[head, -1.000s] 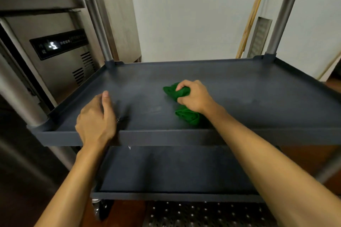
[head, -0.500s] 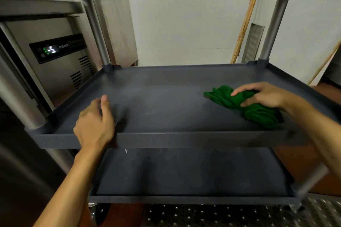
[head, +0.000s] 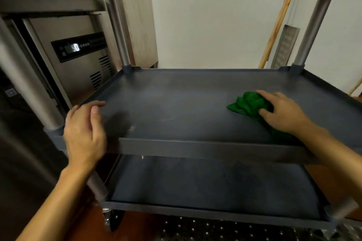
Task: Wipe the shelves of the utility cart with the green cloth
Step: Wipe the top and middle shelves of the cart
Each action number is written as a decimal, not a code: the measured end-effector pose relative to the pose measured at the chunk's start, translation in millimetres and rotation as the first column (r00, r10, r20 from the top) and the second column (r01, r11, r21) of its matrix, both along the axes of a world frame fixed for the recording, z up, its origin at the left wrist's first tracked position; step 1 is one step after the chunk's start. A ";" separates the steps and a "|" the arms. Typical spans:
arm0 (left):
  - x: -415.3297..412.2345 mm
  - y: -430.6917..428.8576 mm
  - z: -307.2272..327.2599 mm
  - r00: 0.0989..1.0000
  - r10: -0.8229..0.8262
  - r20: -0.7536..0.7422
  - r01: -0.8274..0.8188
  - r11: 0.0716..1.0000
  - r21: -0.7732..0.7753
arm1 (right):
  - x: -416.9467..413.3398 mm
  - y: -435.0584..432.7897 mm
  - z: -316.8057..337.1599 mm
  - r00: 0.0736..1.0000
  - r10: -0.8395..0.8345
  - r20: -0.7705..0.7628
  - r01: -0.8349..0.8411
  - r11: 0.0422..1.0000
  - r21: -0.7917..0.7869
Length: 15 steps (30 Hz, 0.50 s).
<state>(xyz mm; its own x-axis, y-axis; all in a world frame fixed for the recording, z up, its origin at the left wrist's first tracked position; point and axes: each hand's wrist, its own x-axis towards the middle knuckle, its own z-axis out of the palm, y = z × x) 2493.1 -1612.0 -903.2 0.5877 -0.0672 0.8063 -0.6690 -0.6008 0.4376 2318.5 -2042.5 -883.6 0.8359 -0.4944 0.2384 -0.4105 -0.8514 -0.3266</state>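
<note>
Since the earlier frame, the crumpled green cloth has been kept at the right end of the dark grey plastic middle shelf, while the left hand has lifted, fingers loosely spread, above the near-left rim. The cloth is pressed flat under the right hand — fingers extended over it, thumb tucked against it. The middle shelf appears partly wiped; the lower shelf seems untouched, and the top shelf's upper side is out of view.

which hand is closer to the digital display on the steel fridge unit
Left. The left hand rests at the middle shelf's front-left corner, just below and right of the display. The right hand is far across the shelf, pressing the green cloth.
</note>
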 end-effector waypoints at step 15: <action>47.8 23.4 -44.6 0.985 0.148 0.090 -0.153 0.987 0.053 | 127.7 142.8 -2.9 0.935 0.323 0.147 -0.326 0.945 -0.010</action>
